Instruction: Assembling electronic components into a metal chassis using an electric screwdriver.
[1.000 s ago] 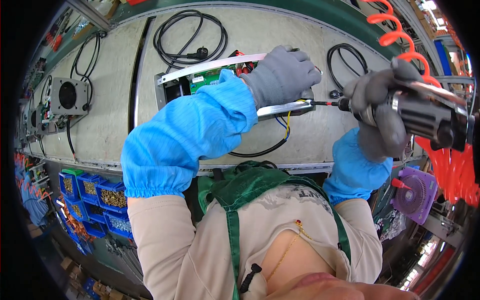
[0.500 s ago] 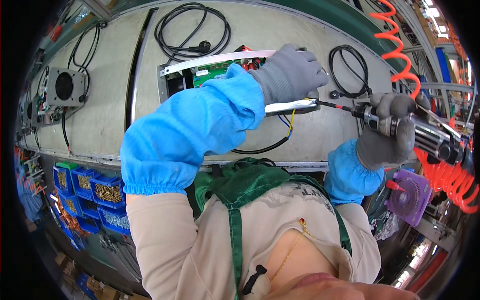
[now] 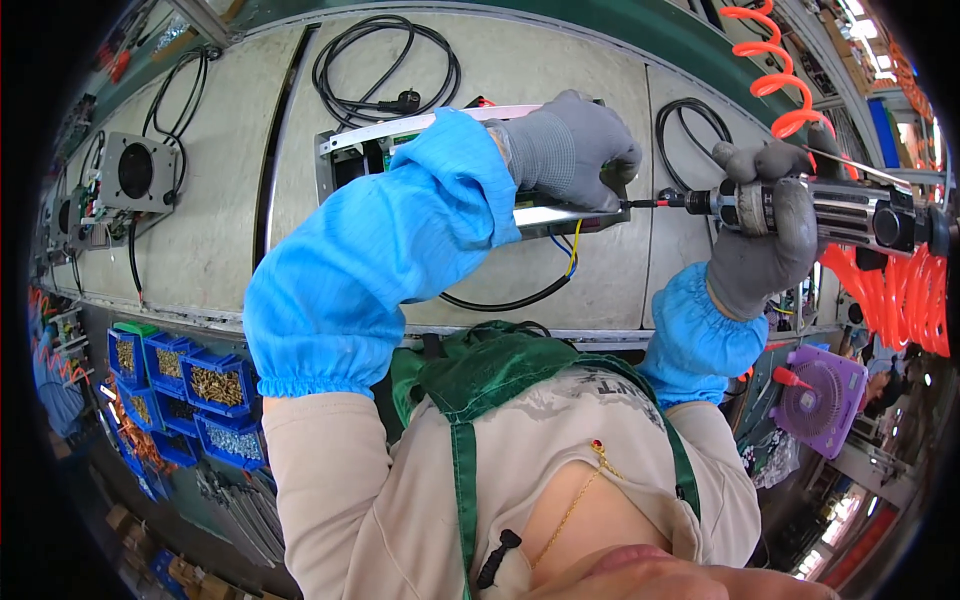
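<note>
A metal chassis (image 3: 325, 172) with a green circuit board inside lies on the bench in front of me. My left hand (image 3: 580, 150), in a grey glove, is closed over its right end, and the forearm in a blue sleeve hides much of the board. My right hand (image 3: 765, 225), also gloved, is wrapped round a pneumatic screwdriver (image 3: 845, 212) held nearly level. Its thin bit (image 3: 655, 203) points left, with the tip at the chassis end beside my left fingers. Whether a screw sits at the tip is hidden. Yellow and blue wires (image 3: 574, 250) hang from the near side.
A coiled black power cord (image 3: 318, 75) lies behind the chassis, another coil (image 3: 662, 125) to its right. Farther left stands a unit with a fan (image 3: 135, 172). Blue bins (image 3: 215, 385) of screws are below the bench edge. An orange coiled hose (image 3: 780, 82) hangs at right.
The screwdriver has swung from a slant to nearly level, its body rising and moving slightly left. My left hand has shifted a little left, its fingertips curling down by the bit.
</note>
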Demonstrator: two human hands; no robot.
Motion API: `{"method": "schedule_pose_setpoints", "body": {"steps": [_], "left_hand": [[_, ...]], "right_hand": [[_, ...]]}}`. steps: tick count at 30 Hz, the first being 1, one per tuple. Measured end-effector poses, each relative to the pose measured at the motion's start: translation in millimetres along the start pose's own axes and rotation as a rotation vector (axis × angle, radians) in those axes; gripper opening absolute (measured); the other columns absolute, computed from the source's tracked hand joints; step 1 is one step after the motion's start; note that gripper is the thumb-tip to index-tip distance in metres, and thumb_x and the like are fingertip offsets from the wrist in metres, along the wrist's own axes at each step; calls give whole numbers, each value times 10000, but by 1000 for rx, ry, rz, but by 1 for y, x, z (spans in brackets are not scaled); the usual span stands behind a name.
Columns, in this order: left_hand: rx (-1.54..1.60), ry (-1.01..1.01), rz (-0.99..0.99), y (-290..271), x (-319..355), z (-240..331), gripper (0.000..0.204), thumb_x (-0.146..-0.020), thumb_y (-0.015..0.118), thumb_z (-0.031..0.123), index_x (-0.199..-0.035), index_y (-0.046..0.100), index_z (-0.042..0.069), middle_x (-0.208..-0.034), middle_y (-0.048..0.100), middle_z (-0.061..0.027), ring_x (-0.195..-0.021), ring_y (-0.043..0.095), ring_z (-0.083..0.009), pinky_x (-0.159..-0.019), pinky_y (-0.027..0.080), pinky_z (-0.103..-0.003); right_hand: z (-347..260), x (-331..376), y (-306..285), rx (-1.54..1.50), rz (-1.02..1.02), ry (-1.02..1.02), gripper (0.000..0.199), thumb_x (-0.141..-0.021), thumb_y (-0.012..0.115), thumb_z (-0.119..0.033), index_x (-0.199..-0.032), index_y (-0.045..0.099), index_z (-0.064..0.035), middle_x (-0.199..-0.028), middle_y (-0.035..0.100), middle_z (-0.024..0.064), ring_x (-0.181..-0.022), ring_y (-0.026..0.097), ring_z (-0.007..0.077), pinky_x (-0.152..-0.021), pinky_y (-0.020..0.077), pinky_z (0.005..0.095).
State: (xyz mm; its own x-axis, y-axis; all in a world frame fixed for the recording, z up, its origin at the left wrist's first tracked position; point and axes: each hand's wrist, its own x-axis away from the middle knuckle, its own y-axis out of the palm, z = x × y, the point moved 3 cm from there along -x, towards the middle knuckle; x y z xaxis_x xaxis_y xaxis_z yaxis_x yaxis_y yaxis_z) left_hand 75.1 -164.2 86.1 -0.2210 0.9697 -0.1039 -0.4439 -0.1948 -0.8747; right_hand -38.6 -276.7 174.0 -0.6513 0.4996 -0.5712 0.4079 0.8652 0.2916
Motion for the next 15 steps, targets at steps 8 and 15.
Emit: {"method": "schedule_pose_setpoints", "body": {"steps": [8, 15], "left_hand": [[27, 19, 85, 6, -1, -2, 247, -784, 679, 361, -943, 717, 176, -970, 667, 5, -992, 616, -199, -898, 410, -407], [10, 16, 110, 11, -3, -7, 228, -769, 689, 335, -926, 719, 172, -959, 665, -2, -988, 612, -193, -884, 421, -416]], "right_hand": [[10, -16, 10, -155, -234, 84, 459, -787, 538, 47, -1241, 467, 54, -760, 541, 118, -533, 501, 174, -576, 506, 377], [10, -10, 13, 15, -355, 152, 558, -772, 572, -171, -1292, 451, -12, -723, 422, 30, -618, 469, 168, -673, 464, 398]]}}
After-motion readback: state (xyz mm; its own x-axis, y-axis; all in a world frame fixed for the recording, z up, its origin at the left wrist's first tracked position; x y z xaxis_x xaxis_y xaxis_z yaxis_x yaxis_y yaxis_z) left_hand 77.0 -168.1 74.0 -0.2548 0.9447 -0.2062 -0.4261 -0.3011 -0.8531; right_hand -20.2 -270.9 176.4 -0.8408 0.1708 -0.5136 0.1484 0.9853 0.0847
